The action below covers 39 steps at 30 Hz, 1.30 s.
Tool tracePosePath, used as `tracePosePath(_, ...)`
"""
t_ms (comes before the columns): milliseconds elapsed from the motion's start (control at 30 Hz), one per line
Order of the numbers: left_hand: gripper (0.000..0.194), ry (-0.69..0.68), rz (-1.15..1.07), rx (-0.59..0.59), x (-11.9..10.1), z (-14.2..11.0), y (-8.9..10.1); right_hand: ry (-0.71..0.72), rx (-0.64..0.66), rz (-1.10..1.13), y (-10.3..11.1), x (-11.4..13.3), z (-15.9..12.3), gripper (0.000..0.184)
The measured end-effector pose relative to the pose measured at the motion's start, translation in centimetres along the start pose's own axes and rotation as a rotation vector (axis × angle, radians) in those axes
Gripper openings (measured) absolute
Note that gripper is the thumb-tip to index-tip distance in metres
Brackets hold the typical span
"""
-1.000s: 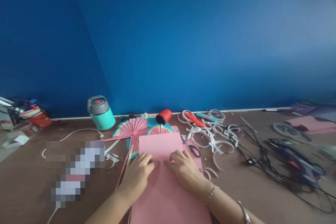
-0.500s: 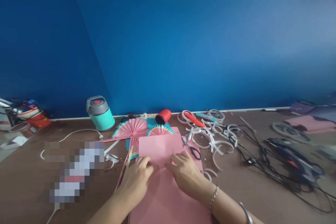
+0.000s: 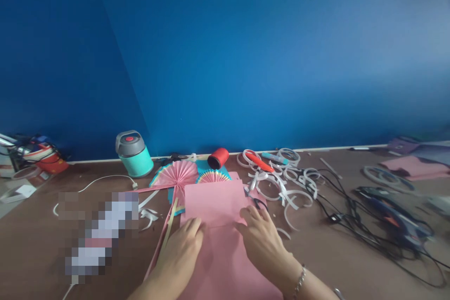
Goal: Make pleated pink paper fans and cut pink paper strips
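A sheet of pink paper point(image 3: 214, 204) lies in front of me, its far part turned over into a flap with a crease across it. More pink paper lies beneath and toward me. My left hand point(image 3: 184, 248) grips the left end of the crease, fingers bent and thumb turned inward. At the right end, my right hand point(image 3: 262, 234) holds the same sheet with curled fingers. Its fingertips are partly hidden. Scissors point(image 3: 259, 204) with dark handles lie just beyond my right hand, partly covered. Behind the sheet are a pleated pink paper fan point(image 3: 179, 176) and a smaller pleated piece point(image 3: 213, 176).
A red thread spool point(image 3: 218, 157) and a teal flask point(image 3: 134, 154) stand near the blue wall. White paper strips point(image 3: 270, 185) curl at right, beside a red pen point(image 3: 259, 161). Black cables point(image 3: 351, 211) run to a dark tool point(image 3: 390, 215). A blurred-out object point(image 3: 105, 232) lies left.
My right hand has slid right along the crease, and my hands are farther apart. My left hand has shifted slightly left and nearer to me. The crease looks more sharply defined.
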State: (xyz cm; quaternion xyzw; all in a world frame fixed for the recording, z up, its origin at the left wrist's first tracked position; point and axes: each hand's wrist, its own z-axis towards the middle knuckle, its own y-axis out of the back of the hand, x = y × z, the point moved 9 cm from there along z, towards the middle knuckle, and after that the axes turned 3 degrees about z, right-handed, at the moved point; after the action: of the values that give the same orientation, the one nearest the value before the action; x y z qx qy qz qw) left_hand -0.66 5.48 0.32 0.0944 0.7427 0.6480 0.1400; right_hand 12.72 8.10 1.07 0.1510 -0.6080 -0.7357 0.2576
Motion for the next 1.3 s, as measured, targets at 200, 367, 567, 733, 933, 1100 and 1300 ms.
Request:
tracePosePath(200, 0.058, 0.028, 0.083, -0.015, 0.8, -0.5, -0.8, -0.08, 0.135, -0.025, -0.5, -0.8, -0.1, 0.023)
tracePosePath(367, 0.057, 0.19, 0.217, -0.048, 3.7, -0.9, -1.0, -0.109, 0.193, -0.087, -0.6, -1.2, 0.2, 0.017)
tracePosePath(567, 0.034, 0.255, 0.048, -0.301, 5.3, -1.4, 3.4, 0.014, 0.077, -0.113, -0.4, -0.9, 0.6, 0.019)
tracePosePath(733, 0.024, 0.208, -0.702, -0.122, 3.5, -1.0, 1.7, 0.102, -0.09, -0.103, 0.5, -1.2, 0.9, 0.02)
tracePosePath(933, 0.038, 0.428, -1.864, 0.316, -3.3, 0.4, -3.6, 0.141, -0.291, 0.165, 3.3, -0.5, 0.9, 0.018)
tracePosePath(1100, 0.013, 0.483, -2.203, -0.089, -4.0, 3.5, -1.9, 0.319, -0.336, 0.247, 4.8, 1.7, 0.2, 0.027)
tracePosePath(1300, 0.022, 0.401, -2.17, -0.508, 0.6, 4.1, 1.6, 0.181, -0.467, 0.329, 6.1, -2.7, 0.4, 0.032)
